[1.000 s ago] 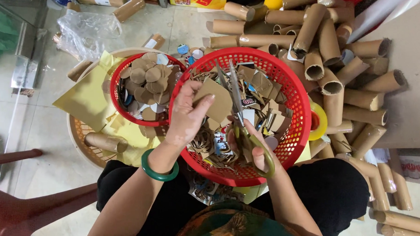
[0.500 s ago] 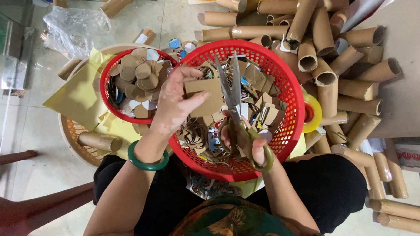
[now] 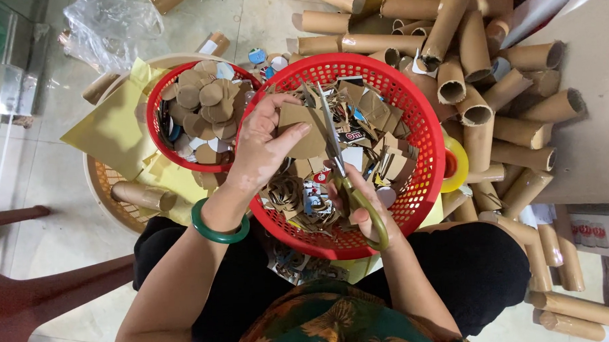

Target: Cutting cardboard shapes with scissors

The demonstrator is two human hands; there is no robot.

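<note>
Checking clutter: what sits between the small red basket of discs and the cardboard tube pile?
Head view: the large red basket of cardboard scraps, with both hands cutting over it.

A green bangle (image 3: 219,228) circles the left wrist; black trousers (image 3: 483,266) and a leaf-patterned top (image 3: 330,322) lie below the bangle.

Left hand (image 3: 260,149) raised, fingers (image 3: 291,136) pinched shut, right hand (image 3: 359,203) curled closed — forearms converging

Head camera looks steeply down, close over the lap and red basket (image 3: 421,130).
</note>
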